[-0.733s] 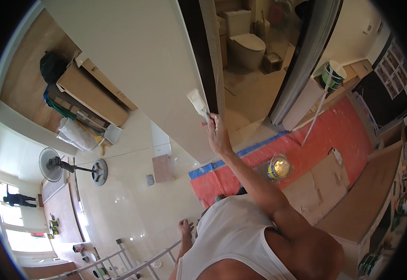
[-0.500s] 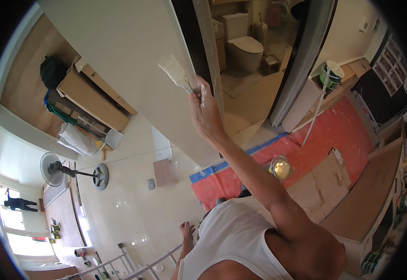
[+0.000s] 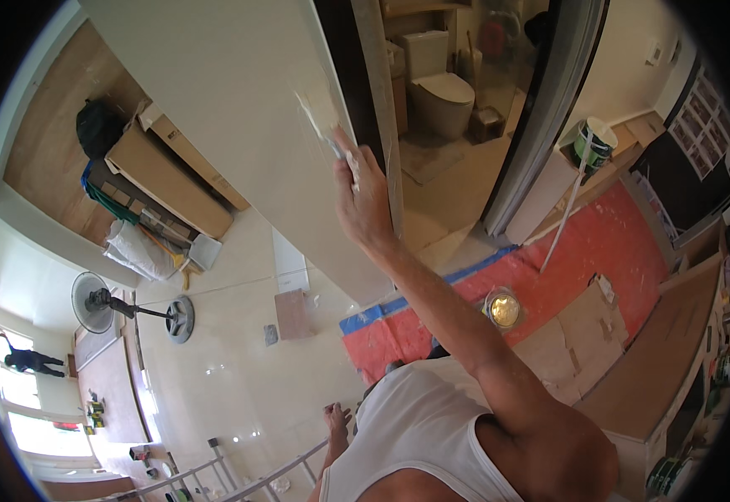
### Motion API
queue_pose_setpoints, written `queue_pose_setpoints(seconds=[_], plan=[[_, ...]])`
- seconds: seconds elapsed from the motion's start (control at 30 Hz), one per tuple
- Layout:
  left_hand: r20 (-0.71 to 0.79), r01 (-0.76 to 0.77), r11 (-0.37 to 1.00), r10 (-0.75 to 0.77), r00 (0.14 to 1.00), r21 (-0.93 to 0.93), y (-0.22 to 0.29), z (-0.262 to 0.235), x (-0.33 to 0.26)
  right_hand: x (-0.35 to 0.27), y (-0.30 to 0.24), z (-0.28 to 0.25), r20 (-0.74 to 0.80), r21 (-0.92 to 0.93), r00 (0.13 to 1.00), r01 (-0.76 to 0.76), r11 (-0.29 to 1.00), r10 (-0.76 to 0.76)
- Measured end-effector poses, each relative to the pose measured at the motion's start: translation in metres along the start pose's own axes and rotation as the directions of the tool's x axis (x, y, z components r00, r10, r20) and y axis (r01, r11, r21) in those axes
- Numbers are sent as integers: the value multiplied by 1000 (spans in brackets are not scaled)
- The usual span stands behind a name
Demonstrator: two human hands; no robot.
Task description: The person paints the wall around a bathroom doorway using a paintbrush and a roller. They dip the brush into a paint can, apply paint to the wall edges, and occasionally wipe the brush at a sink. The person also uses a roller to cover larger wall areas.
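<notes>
1. Pale wall panel [image 3: 214, 92] fronts the right hand [image 3: 365, 201], which grips a paintbrush [image 3: 326, 125], bristles [image 3: 316, 109] apparently on the surface.
2. Just right of the bristles runs a dark edge strip [image 3: 357, 75]; light, even strokes parallel to it would probably stay tidy.
3. Below, the left hand [image 3: 337, 416] hangs loosely curled, seemingly empty.
4. Right of both hands, a shiny tin [image 3: 501, 308] stands on red sheeting [image 3: 599, 234].

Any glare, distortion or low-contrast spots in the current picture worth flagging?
Head view throughout: the far windows burn out white; highlights dot the glossy floor; straight edges bend near the dark rim; the paintbrush shows low contrast against the pale wall.
</notes>
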State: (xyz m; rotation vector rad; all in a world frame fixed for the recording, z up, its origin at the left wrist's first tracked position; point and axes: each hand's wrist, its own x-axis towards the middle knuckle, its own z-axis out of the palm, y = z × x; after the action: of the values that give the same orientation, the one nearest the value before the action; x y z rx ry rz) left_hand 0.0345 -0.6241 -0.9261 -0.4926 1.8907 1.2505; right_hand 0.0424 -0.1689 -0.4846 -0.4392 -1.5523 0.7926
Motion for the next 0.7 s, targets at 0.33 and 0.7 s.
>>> queue_pose_setpoints(seconds=[0.33,0.7], plan=[[-33,-13,999,14,999,48,5,-6,17,45,-4,12,32,-86,999,-20,996,22],[-41,6,999,-4,999,42,8,3,3,17,17,7,72,-93,995,-65,994,72]])
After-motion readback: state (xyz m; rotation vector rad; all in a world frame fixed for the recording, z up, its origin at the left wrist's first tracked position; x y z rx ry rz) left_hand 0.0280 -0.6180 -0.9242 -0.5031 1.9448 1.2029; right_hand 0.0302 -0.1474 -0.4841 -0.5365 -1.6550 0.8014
